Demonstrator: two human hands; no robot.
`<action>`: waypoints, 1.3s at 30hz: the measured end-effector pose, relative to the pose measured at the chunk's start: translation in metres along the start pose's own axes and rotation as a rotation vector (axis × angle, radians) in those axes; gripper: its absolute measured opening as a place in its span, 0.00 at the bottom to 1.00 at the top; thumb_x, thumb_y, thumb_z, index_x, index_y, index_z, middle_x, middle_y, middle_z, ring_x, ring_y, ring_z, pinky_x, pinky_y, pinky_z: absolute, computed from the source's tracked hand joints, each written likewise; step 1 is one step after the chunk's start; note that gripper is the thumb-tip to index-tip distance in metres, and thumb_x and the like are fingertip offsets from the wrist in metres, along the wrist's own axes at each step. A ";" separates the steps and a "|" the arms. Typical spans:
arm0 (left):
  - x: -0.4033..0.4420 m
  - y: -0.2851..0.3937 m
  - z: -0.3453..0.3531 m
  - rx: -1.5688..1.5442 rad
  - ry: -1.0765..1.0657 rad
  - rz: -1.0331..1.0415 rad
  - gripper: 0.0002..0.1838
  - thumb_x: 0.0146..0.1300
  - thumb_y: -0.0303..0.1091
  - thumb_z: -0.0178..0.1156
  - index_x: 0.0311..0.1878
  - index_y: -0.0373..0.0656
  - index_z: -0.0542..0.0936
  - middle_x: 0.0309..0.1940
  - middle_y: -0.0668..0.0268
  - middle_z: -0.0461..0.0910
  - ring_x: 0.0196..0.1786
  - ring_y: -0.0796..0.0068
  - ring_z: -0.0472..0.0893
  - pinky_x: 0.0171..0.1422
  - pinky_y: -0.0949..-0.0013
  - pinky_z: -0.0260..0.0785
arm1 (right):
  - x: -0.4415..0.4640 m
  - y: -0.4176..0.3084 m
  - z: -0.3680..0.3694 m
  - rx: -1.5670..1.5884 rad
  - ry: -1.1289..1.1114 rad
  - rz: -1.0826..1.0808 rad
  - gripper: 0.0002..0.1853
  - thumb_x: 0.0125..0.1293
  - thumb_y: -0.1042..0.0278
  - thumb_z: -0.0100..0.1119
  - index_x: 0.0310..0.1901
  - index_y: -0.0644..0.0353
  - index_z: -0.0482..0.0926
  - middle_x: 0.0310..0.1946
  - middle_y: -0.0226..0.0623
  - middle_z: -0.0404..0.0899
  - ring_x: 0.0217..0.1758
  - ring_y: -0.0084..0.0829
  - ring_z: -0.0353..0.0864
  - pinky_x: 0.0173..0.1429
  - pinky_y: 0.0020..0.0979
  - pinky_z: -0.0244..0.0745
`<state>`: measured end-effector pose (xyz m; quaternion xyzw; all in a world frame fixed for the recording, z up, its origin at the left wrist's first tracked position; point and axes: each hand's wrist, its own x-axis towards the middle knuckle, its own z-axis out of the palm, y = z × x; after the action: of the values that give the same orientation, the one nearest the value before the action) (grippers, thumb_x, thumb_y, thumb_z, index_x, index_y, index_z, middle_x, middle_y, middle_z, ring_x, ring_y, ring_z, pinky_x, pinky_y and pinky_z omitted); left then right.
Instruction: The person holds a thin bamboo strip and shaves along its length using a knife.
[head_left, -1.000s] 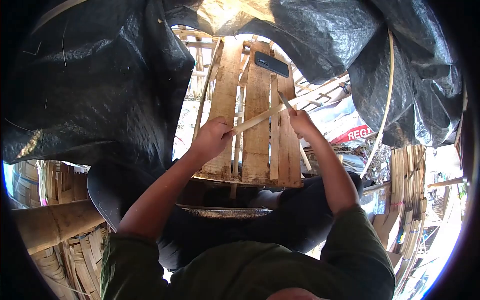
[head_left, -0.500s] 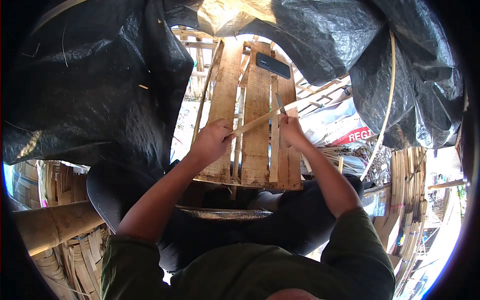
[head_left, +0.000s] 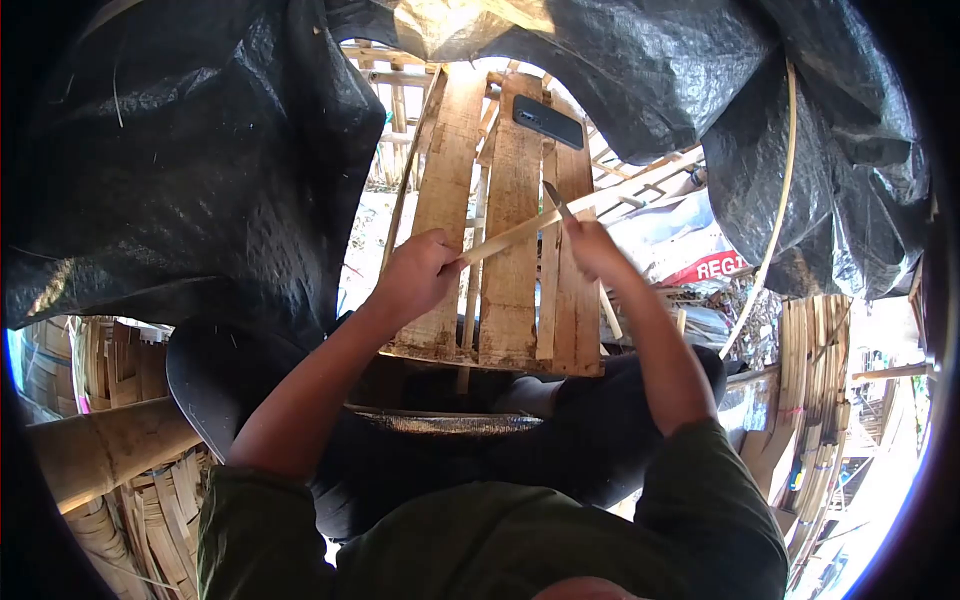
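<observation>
My left hand (head_left: 420,275) is closed around the near end of a long, pale bamboo strip (head_left: 512,236), which slants up to the right above a slatted wooden bench (head_left: 512,290). My right hand (head_left: 597,252), a little blurred, is wrapped round the handle of a knife (head_left: 556,200). The knife's blade points up and to the left, and it lies against or just over the strip; whether it touches cannot be made out. Farther back on the bench rests a dark phone (head_left: 548,122).
Black plastic sheeting (head_left: 190,190) hangs at the left and across the top right. A thin curved strip (head_left: 783,200) hangs at the right. Bundled bamboo strips (head_left: 812,370) stand at the right edge, and a thick bamboo pole (head_left: 120,450) lies at the lower left.
My right hand with the knife has moved toward me and left, then slightly back up and right. My left hand still holds the strip, almost in place.
</observation>
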<state>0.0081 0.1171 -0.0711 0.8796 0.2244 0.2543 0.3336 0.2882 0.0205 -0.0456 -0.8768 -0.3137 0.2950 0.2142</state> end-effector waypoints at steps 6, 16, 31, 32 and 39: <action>0.001 0.000 0.001 0.003 0.010 0.028 0.04 0.60 0.25 0.68 0.33 0.34 0.84 0.28 0.56 0.75 0.31 0.55 0.78 0.36 0.57 0.70 | -0.012 -0.010 -0.005 -0.008 -0.130 0.091 0.24 0.81 0.50 0.40 0.42 0.67 0.72 0.17 0.27 0.67 0.12 0.23 0.65 0.15 0.26 0.61; 0.001 0.000 0.001 0.042 -0.003 -0.006 0.04 0.62 0.27 0.67 0.36 0.36 0.85 0.29 0.56 0.75 0.33 0.55 0.79 0.39 0.56 0.71 | 0.020 0.010 -0.040 0.378 -0.059 0.092 0.22 0.81 0.56 0.34 0.45 0.66 0.74 0.18 0.32 0.73 0.14 0.26 0.71 0.16 0.30 0.68; 0.003 0.001 -0.001 0.017 0.024 -0.007 0.04 0.61 0.26 0.68 0.34 0.35 0.85 0.28 0.56 0.74 0.32 0.55 0.78 0.37 0.56 0.70 | 0.008 -0.002 -0.032 0.207 0.158 0.033 0.20 0.80 0.50 0.43 0.35 0.57 0.68 0.19 0.22 0.63 0.16 0.20 0.62 0.18 0.31 0.59; 0.002 0.002 0.002 0.045 0.028 0.006 0.04 0.61 0.26 0.68 0.34 0.35 0.85 0.28 0.56 0.74 0.32 0.55 0.78 0.36 0.56 0.70 | 0.018 0.017 -0.015 0.074 0.000 0.083 0.21 0.79 0.48 0.43 0.35 0.57 0.69 0.20 0.23 0.64 0.17 0.22 0.63 0.19 0.32 0.62; 0.001 0.001 0.002 0.060 0.040 -0.002 0.04 0.60 0.26 0.68 0.34 0.35 0.85 0.27 0.57 0.73 0.30 0.56 0.78 0.35 0.56 0.69 | 0.018 0.002 -0.033 0.188 0.096 0.117 0.20 0.80 0.58 0.40 0.49 0.70 0.73 0.20 0.33 0.73 0.19 0.28 0.74 0.22 0.35 0.72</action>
<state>0.0103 0.1158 -0.0710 0.8838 0.2392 0.2646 0.3026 0.3218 0.0251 -0.0292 -0.8827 -0.2222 0.2926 0.2929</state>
